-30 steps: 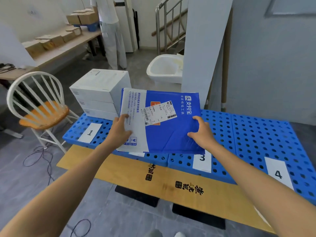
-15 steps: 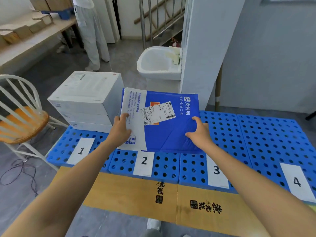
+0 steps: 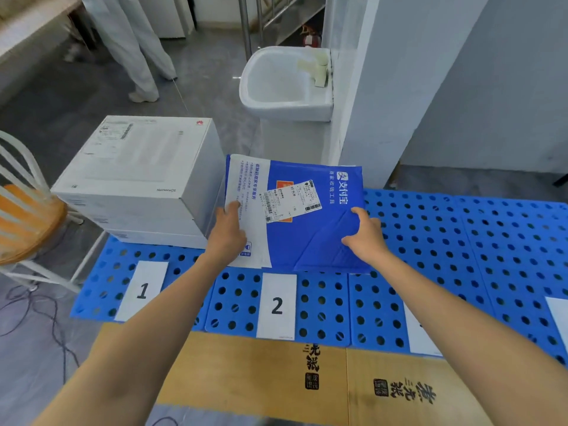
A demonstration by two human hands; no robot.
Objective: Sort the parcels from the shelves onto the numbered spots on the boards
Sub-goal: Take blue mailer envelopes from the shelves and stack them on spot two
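- Grey flooring is running under a row of blue perforated boards (image 3: 430,241), which are lying on a brown sheet (image 3: 246,373) printed with black Chinese characters. A white sink (image 3: 282,84) is standing at 12 o'clock and a wooden chair (image 3: 24,222) at 9 o'clock.
- Both hands are holding a blue padded mailer (image 3: 307,238) over the board just beyond the paper label "2" (image 3: 276,305). Whether its underside is touching the board is impossible to tell.
- The left hand (image 3: 227,238) is pinching the mailer's white left strip with the thumb on top, and the right hand (image 3: 365,238) is gripping the right edge with curled fingers.
- A stack of white boxes (image 3: 138,167) is sitting at 10 o'clock of the mailer, behind the label "1" (image 3: 142,290), so spot 1 seems filled.
- By my reading, the placing step on spot 2 is under way. The next move is calling for laying the mailer flat and letting go with both hands.
- The mailer is showing "支付宝" and "商家收钱工具", plus a shipping label (image 3: 290,201) too small to read. The top box is reading "HarmonyOS", with a red logo in one corner.
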